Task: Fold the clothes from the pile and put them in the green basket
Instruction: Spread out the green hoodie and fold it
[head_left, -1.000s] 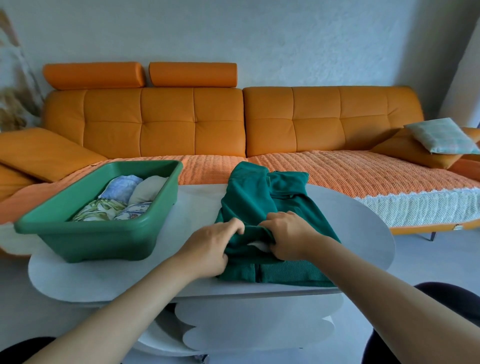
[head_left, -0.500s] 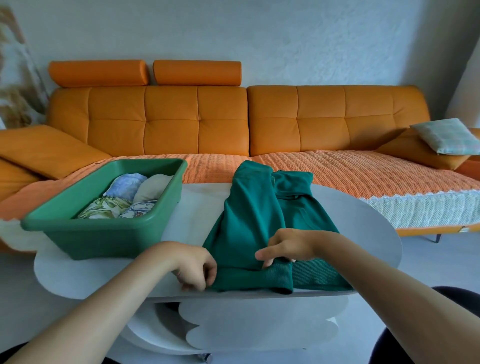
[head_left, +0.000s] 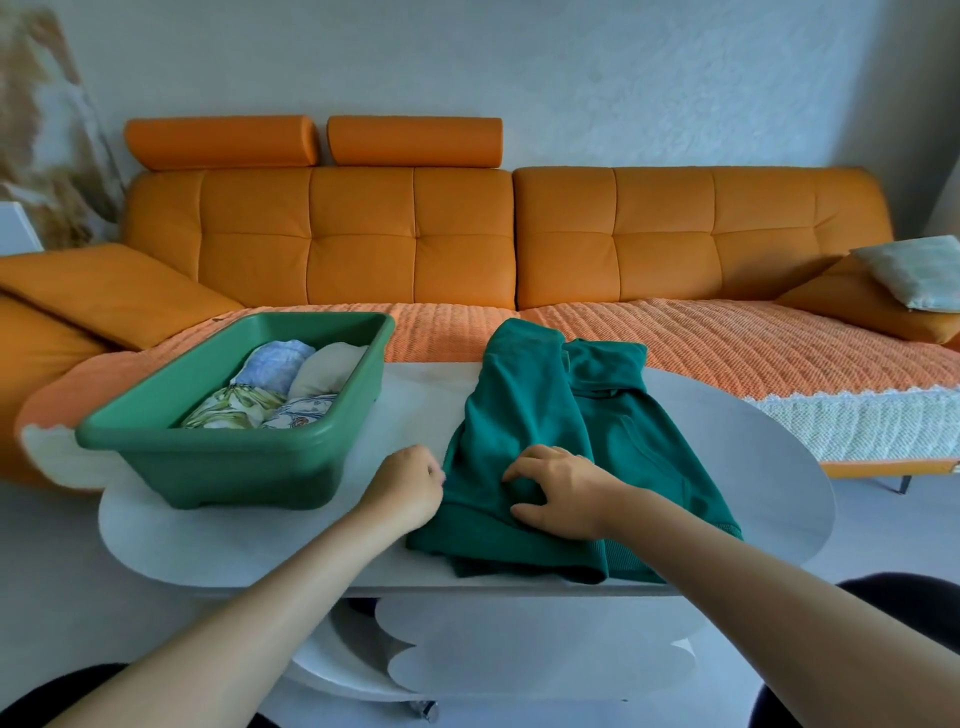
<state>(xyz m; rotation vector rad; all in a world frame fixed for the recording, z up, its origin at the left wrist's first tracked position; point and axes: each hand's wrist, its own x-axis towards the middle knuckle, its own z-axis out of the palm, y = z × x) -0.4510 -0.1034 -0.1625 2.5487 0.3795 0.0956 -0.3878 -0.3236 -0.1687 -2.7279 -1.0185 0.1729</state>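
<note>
Your green plastic basket (head_left: 208, 460), left on the white oval table (head_left: 753, 467), already holds folded pieces (head_left: 275, 387); the teal knit sweatshirt (head_left: 524, 410) lies right of it, half folded. Your right hand (head_left: 563, 491) pinches its cloth; your left hand (head_left: 408, 486) curls at its edge, grip unclear

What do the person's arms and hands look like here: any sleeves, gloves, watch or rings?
The left forearm and right forearm are bare to the frame edge; no sleeve shows. The left hand and right hand are ungloved, with no ring, watch or bracelet visible from this view.
</note>
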